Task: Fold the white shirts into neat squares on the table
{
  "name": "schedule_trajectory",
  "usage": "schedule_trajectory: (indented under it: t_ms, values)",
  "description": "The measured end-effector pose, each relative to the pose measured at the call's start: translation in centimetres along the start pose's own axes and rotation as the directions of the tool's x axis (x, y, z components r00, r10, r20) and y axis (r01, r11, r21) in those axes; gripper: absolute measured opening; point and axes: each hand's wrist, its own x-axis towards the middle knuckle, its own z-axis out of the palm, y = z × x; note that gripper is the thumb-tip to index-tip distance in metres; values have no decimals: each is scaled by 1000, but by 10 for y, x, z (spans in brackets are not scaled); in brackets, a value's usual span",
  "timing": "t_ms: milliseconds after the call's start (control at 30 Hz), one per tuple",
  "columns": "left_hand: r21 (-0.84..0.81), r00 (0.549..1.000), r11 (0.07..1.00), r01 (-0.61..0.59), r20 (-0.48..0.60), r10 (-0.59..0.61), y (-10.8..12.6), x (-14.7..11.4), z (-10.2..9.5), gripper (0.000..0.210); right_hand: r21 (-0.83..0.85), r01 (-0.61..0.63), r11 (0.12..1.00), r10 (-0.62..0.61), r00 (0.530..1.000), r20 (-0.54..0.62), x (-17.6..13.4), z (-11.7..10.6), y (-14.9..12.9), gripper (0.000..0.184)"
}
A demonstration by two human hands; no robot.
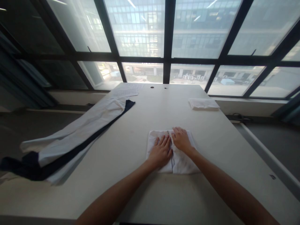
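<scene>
A folded white garment (185, 164) lies flat on the white table in front of me, with a dark line running down its middle. My left hand (161, 151) rests flat on its left half, fingers stretched out toward the dark line. On the upper right part, my right hand (181, 139) presses down with its fingers extended, close beside the left one. Both palms face the cloth, and neither hand grips it. The parts of the garment under my hands are hidden.
Long white and dark navy garments (82, 134) lie along the table's left side, hanging over its edge. A folded white cloth (203, 103) sits at the far right. Paper sheets (126, 90) lie at the back left of the table (131, 140). Large windows stand beyond.
</scene>
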Motion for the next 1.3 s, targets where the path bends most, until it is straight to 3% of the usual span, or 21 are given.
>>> schedule_trajectory:
  t_ms: [167, 467, 700, 800, 867, 967, 1067, 1167, 1300]
  values:
    - [-18, 1000, 1000, 9, 8, -9, -1, -1, 0, 64, 64, 21, 998, -22, 1000, 15, 22, -1, 27, 32]
    - [-29, 1000, 999, 15, 15, -15, -2, -1, -1, 64, 166, 84, 983, -76, 996, -56, 23, 9, 47, 26]
    - [-31, 1000, 999, 11, 15, -11, -2, -1, 0, 64, 168, 116, 979, -108, 993, -53, 24, -3, 56, 25]
    - [-35, 1000, 999, 16, 11, -16, -2, -1, -2, 63, 139, 183, 973, -167, 979, -119, -2, -18, 42, 34]
    - [-38, 1000, 999, 15, 5, -15, -1, -1, -3, 63, 148, 293, 945, -278, 954, -114, -34, -31, 33, 40]
    - [-44, 1000, 999, 11, 5, -11, 0, -1, -3, 62, 149, 454, 879, -461, 887, 14, -90, -43, 28, 56]
    - [-48, 1000, 999, 10, 10, -10, 0, -1, -3, 63, 107, 516, 850, -526, 844, 106, -132, -41, 29, 72]
    - [-42, 1000, 999, 18, 18, -17, -1, 0, -3, 64, 77, 515, 854, -520, 845, 122, -146, -33, 34, 71]
    - [-26, 999, 1000, 12, 32, -11, 0, 2, -4, 64, 99, 447, 889, -457, 883, 108, -134, -32, 45, 67]
